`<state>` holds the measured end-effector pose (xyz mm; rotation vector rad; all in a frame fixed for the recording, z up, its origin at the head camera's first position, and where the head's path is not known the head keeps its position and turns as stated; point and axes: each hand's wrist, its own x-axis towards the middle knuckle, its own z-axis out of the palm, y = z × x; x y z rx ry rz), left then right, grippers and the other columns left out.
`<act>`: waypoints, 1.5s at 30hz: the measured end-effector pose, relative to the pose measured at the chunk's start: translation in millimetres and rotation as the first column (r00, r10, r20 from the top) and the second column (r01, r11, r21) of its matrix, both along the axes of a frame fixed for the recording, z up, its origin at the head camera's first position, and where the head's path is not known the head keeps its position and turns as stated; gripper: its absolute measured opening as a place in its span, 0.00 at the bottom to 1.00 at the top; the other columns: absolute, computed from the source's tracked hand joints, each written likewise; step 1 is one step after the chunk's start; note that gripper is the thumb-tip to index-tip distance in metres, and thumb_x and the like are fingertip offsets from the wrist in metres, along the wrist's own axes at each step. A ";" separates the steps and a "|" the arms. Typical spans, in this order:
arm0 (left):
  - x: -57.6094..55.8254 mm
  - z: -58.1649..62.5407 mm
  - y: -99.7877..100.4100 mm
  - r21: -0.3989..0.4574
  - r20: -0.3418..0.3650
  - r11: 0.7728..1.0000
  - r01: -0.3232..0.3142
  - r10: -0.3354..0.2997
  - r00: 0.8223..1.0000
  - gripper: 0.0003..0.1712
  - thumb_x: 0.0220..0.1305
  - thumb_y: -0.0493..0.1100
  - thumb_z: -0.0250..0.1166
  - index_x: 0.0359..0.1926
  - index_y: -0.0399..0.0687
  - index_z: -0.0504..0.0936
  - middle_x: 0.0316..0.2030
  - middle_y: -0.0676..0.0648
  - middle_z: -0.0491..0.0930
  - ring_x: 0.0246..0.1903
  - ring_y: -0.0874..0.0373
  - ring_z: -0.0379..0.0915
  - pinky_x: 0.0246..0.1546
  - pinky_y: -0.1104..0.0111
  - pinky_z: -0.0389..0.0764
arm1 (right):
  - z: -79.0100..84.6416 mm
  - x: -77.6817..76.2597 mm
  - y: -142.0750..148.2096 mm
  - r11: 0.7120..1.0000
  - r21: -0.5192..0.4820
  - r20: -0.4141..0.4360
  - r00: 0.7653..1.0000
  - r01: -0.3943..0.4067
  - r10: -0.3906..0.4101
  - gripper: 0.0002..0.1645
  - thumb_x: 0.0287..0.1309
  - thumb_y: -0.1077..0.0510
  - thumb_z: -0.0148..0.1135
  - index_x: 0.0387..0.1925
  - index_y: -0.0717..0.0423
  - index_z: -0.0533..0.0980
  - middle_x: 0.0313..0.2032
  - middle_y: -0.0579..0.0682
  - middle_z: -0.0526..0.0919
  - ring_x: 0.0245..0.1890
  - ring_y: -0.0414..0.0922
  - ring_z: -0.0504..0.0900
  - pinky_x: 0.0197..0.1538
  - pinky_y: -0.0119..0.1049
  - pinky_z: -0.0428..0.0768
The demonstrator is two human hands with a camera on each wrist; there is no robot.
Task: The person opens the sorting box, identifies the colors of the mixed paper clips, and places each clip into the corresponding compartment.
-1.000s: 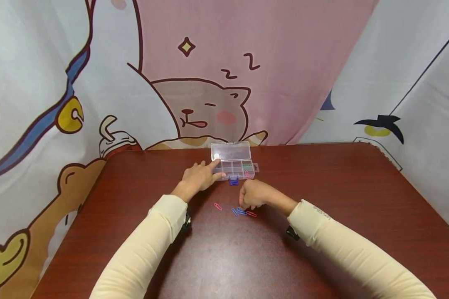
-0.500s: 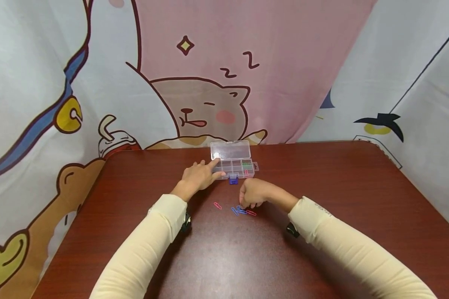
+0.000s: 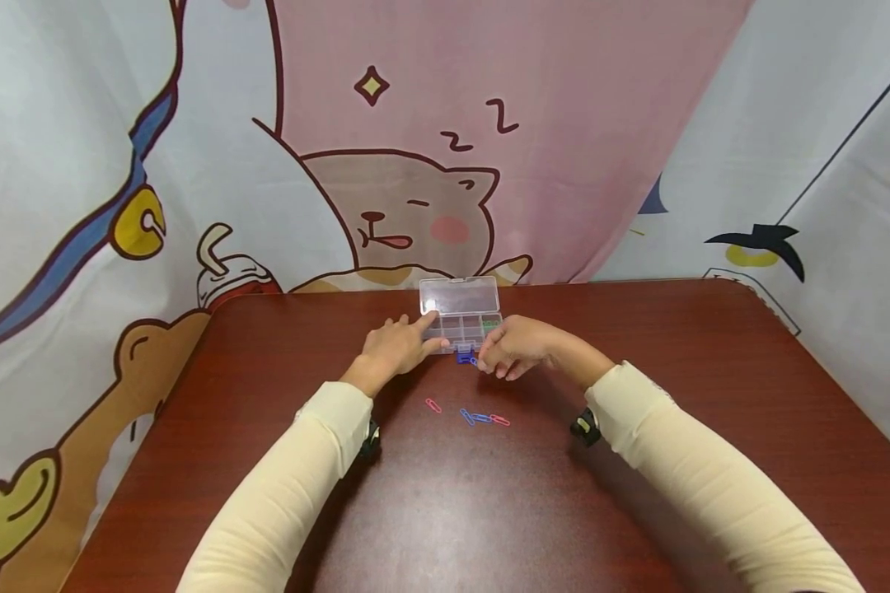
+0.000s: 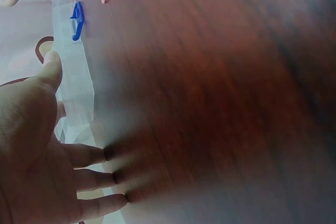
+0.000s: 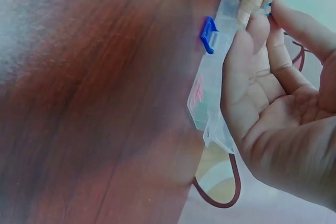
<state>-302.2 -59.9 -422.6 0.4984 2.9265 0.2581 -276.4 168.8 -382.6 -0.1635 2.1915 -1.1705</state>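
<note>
A clear plastic compartment box (image 3: 452, 333) stands at the back of the table with its lid (image 3: 460, 295) raised. My left hand (image 3: 395, 350) rests at the box's left end, fingers spread, thumb and index finger against it. Its other fingertips touch the table in the left wrist view. Just off the box's front right, my right hand (image 3: 522, 346) pinches a blue paper clip (image 5: 269, 9) between thumb and fingertip. Green paper clips (image 3: 490, 324) lie in a back right compartment. Pink paper clips (image 5: 197, 92) show through the front wall in the right wrist view.
On the table before the box lie a lone pink paper clip (image 3: 433, 405), two blue paper clips (image 3: 466, 417) and another pink paper clip (image 3: 500, 420) close together. The box's blue latch (image 3: 465, 356) hangs down in front. A cartoon-printed curtain (image 3: 564, 148) rises behind the table.
My right hand has lifted a blue paper clip from the group on the table and moved it up and away from me to the box's front. My left hand has stayed in place.
</note>
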 end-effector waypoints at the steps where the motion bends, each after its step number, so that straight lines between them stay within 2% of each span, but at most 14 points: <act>1: 0.0 0.1 0.2 0.000 0.000 1.000 -0.001 0.001 1.000 0.39 0.67 0.73 0.45 0.75 0.70 0.54 0.69 0.36 0.63 0.67 0.34 0.59 0.59 0.41 0.67 | 0.2 -1.4 1.2 1.000 -0.026 0.012 1.000 0.013 -0.013 0.07 0.52 0.61 0.67 0.34 0.61 0.82 0.26 0.48 0.83 0.24 0.41 0.79 0.33 0.37 0.82; 5: 0.0 0.0 1.3 -0.006 0.006 1.000 -0.003 0.003 1.000 0.39 0.67 0.73 0.45 0.75 0.70 0.54 0.69 0.36 0.63 0.67 0.34 0.59 0.59 0.41 0.67 | -1.2 -6.7 5.9 0.989 -0.121 0.068 0.995 0.082 -0.074 0.13 0.55 0.62 0.64 0.41 0.66 0.80 0.28 0.49 0.83 0.25 0.41 0.79 0.33 0.36 0.82; 9: 0.5 -0.1 2.0 -0.013 0.017 1.000 -0.003 0.003 1.000 0.40 0.67 0.74 0.43 0.75 0.71 0.53 0.70 0.36 0.62 0.68 0.34 0.58 0.61 0.41 0.66 | -2.1 -11.5 9.4 0.977 -0.163 0.092 0.988 0.136 -0.122 0.16 0.57 0.62 0.63 0.46 0.67 0.78 0.29 0.49 0.83 0.24 0.40 0.79 0.33 0.35 0.81; 16: 1.5 -0.4 3.0 -0.014 0.022 1.000 -0.007 0.007 1.000 0.40 0.67 0.73 0.44 0.75 0.70 0.53 0.70 0.36 0.62 0.68 0.34 0.58 0.61 0.41 0.66 | -1.9 -21.3 12.7 0.947 -0.212 0.055 0.970 0.242 -0.236 0.17 0.59 0.58 0.65 0.46 0.65 0.77 0.30 0.51 0.83 0.23 0.40 0.79 0.33 0.35 0.82; 23: 1.8 -0.3 5.3 -0.023 0.007 1.000 0.006 -0.006 1.000 0.39 0.67 0.73 0.45 0.75 0.69 0.54 0.69 0.36 0.64 0.67 0.35 0.61 0.58 0.42 0.69 | -2.8 -23.5 13.0 0.941 -0.218 0.016 0.965 0.260 -0.263 0.22 0.61 0.56 0.64 0.52 0.66 0.75 0.34 0.52 0.85 0.24 0.40 0.81 0.34 0.35 0.82; 27: 2.5 0.4 5.4 -0.023 -0.004 1.000 0.011 -0.011 1.000 0.38 0.68 0.72 0.45 0.75 0.69 0.55 0.68 0.36 0.65 0.66 0.35 0.62 0.57 0.42 0.70 | -3.6 -22.1 13.9 0.948 -0.183 0.001 0.964 0.260 -0.265 0.21 0.61 0.57 0.63 0.53 0.65 0.76 0.34 0.52 0.86 0.24 0.38 0.81 0.33 0.34 0.82; 33: 3.7 1.1 3.5 -0.018 0.006 1.000 0.002 -0.002 1.000 0.39 0.68 0.72 0.44 0.75 0.70 0.54 0.69 0.36 0.63 0.67 0.35 0.60 0.58 0.42 0.69 | -3.9 -19.3 13.5 0.959 -0.137 0.010 0.968 0.249 -0.250 0.22 0.61 0.58 0.62 0.54 0.66 0.76 0.39 0.57 0.86 0.24 0.39 0.82 0.33 0.34 0.82; 38: 3.0 1.2 2.4 -0.011 0.005 1.000 -0.003 0.003 1.000 0.39 0.67 0.73 0.44 0.75 0.69 0.53 0.69 0.36 0.63 0.67 0.35 0.59 0.58 0.41 0.68 | -3.0 -18.3 10.0 0.970 -0.118 -0.013 0.976 0.213 -0.216 0.20 0.61 0.59 0.62 0.52 0.66 0.77 0.34 0.55 0.86 0.24 0.40 0.82 0.33 0.35 0.82; 45: 0.6 2.4 1.5 -0.022 0.008 1.000 -0.004 0.004 1.000 0.39 0.67 0.73 0.44 0.75 0.70 0.53 0.69 0.36 0.64 0.67 0.35 0.60 0.58 0.42 0.69 | -4.4 -9.7 -2.6 0.997 0.027 -0.115 0.991 0.065 -0.062 0.10 0.57 0.61 0.63 0.40 0.62 0.82 0.28 0.52 0.85 0.23 0.40 0.81 0.29 0.34 0.81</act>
